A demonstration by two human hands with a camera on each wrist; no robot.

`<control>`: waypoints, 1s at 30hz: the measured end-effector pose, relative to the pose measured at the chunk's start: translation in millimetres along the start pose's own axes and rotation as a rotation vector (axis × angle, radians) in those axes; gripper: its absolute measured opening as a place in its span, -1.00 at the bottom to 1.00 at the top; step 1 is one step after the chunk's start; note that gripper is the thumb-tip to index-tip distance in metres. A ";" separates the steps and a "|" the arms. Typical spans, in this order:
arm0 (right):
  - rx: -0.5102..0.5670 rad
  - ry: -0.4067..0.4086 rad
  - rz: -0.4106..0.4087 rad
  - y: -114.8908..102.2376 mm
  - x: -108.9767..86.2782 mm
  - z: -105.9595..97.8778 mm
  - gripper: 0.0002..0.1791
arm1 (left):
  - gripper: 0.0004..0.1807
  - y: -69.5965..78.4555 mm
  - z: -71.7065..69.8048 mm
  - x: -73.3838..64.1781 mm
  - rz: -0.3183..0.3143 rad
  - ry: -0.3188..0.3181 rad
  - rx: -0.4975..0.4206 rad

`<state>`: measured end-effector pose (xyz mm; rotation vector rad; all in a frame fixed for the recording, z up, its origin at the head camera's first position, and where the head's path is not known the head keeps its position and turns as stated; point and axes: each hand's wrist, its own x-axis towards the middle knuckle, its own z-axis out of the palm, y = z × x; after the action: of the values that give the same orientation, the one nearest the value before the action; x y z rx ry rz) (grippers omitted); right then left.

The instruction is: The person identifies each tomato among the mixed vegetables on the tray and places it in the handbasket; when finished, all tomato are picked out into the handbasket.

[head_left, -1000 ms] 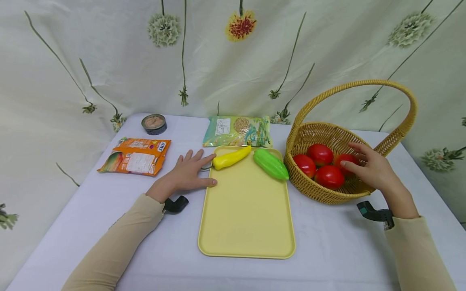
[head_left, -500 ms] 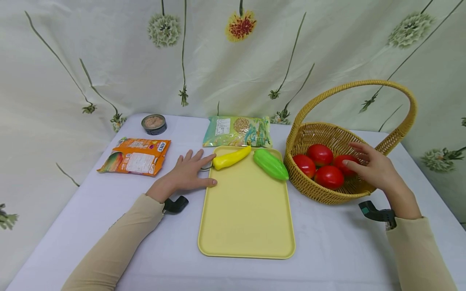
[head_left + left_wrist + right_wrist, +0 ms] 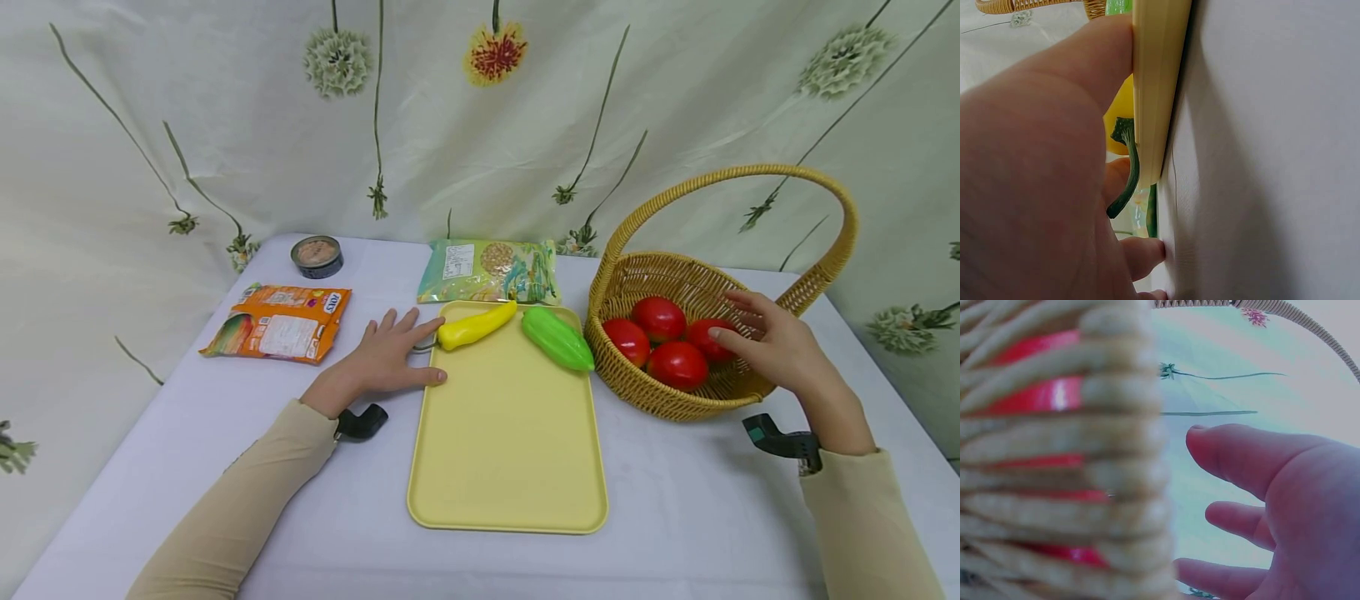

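My left hand (image 3: 386, 357) lies with fingers spread at the left rim of a pale yellow tray (image 3: 510, 450), thumb and index finger at its edge. A yellow pepper (image 3: 476, 326) with a dark green curved stem (image 3: 1127, 165) lies across the tray's upper left. A green pepper-like vegetable (image 3: 557, 338) lies at its upper right. Over the right side of a wicker basket (image 3: 652, 397), my right hand (image 3: 783, 342) has loosely bent fingers and holds nothing. Several shiny red round fruits (image 3: 678, 365) sit inside the basket; the rightmost red fruit (image 3: 711, 337) is close to the thumb tip.
An orange snack packet (image 3: 277, 323) and an open tin (image 3: 317, 256) stand at the left. Behind the tray lies a green bag (image 3: 487, 271). The tall basket handle (image 3: 738, 172) arches beyond my right hand. A floral cloth hangs at the back.
My right hand has drawn slightly to the right, away from the red fruits, which stay where they were. The left hand has not moved.
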<state>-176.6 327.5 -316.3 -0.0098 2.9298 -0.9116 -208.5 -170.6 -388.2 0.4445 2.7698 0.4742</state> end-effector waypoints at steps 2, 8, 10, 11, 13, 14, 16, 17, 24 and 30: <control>-0.004 0.002 -0.008 -1.0 -0.7 -0.1 -0.13 | 0.03 -0.3 0.3 0.5 0.002 0.001 0.001; -0.006 0.012 -0.033 -4.1 -2.8 0.5 -0.13 | 0.03 0.9 -0.6 -0.5 0.003 0.001 0.001; -0.008 0.017 -0.044 -5.5 -3.7 0.7 -0.13 | 0.02 1.0 -0.9 -0.2 0.004 0.002 0.001; -0.009 0.020 -0.050 -6.2 -4.3 0.8 -0.13 | 0.02 1.0 -0.9 -0.1 0.005 0.002 0.001; -0.012 0.024 -0.059 -7.8 -5.4 1.3 -0.14 | 0.02 1.0 -0.7 0.0 0.006 0.002 0.000; -0.014 0.025 -0.063 -8.6 -6.0 1.6 -0.15 | 0.02 0.8 -0.6 0.0 0.007 0.002 -0.003; -0.016 0.027 -0.071 -10.2 -7.1 2.5 -0.15 | 0.01 0.0 -0.2 0.1 0.009 0.003 -0.008; -0.017 0.027 -0.074 -11.0 -7.6 3.0 -0.16 | 0.01 -0.5 -0.1 0.0 0.010 0.004 -0.011; -0.026 0.028 -0.094 -17.6 -11.2 6.0 -0.19 | -0.05 -4.5 -4.2 -3.5 0.021 0.002 -0.005; -0.036 0.021 -0.098 -22.0 -10.5 7.0 -0.18 | -0.07 -2.7 -17.2 -10.2 -0.001 -0.010 0.012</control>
<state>-166.0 305.7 -308.9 -0.1485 2.9881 -0.8769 -205.7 -181.2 -371.3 0.4467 2.7646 0.4544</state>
